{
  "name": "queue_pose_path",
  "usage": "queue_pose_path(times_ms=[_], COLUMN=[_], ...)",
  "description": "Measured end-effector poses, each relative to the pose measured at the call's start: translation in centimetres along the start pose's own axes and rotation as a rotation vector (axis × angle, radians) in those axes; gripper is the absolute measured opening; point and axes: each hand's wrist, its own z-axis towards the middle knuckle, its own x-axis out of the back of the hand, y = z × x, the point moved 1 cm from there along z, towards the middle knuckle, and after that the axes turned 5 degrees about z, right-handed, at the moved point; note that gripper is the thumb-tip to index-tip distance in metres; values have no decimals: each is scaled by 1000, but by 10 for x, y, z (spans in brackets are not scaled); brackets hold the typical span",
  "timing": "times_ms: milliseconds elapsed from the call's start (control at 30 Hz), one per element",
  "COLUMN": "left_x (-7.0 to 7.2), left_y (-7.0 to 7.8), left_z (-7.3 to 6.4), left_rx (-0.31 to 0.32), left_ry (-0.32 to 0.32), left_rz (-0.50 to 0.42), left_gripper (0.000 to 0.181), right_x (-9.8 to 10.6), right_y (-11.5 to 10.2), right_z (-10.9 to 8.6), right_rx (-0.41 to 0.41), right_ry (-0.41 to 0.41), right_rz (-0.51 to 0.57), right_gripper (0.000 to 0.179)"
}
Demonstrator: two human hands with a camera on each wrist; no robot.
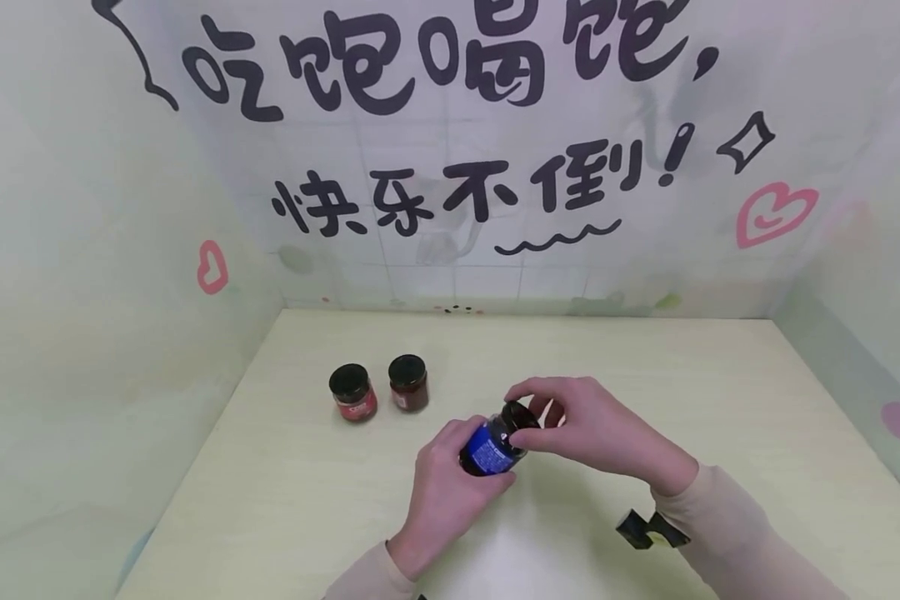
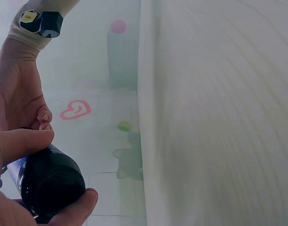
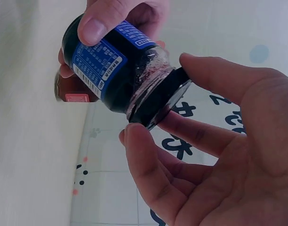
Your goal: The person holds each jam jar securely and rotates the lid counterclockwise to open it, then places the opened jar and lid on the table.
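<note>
Over in the left-centre of the frame stand a red-labelled jar [image 1: 357, 407] and, just beside it, a brown jar [image 1: 410, 395]; at lower centre the left hand [image 1: 446, 477] wraps a tilted blue-labelled jar [image 1: 490, 451]; right of that, the right hand [image 1: 591, 425] pinches its black lid [image 1: 521, 413] by the rim; I'd call it glass, stiff, fairly heavy, slick, breakable, best held round the label and lid edge.

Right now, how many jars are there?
3: blue-labelled jar in the left hand, right hand on its lid; red-labelled jar and brown jar standing on the table, farther left.
</note>
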Motion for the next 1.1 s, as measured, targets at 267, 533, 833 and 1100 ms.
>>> queue_pose_path(times_ms=[267,533,833,1100], left_x=[0,3,3,1], left_y=[0,-1,1,-1], left_z=[1,0,1,2], left_rx=[18,4,-14,-16], left_ry=[-24,-67,-97,-79], left_rz=[-12,-9,-7,-20], left_gripper=[60,64,63,59], right_x=[6,7,9,7], right_y=[-2,-4,-1,0], right_z=[0,0,-3,-3], right_rx=[55,83,102,125], right_ry=[-42,-86,-80,-107], right_rz=[21,61,61,87], right_gripper=[42,45,44,46])
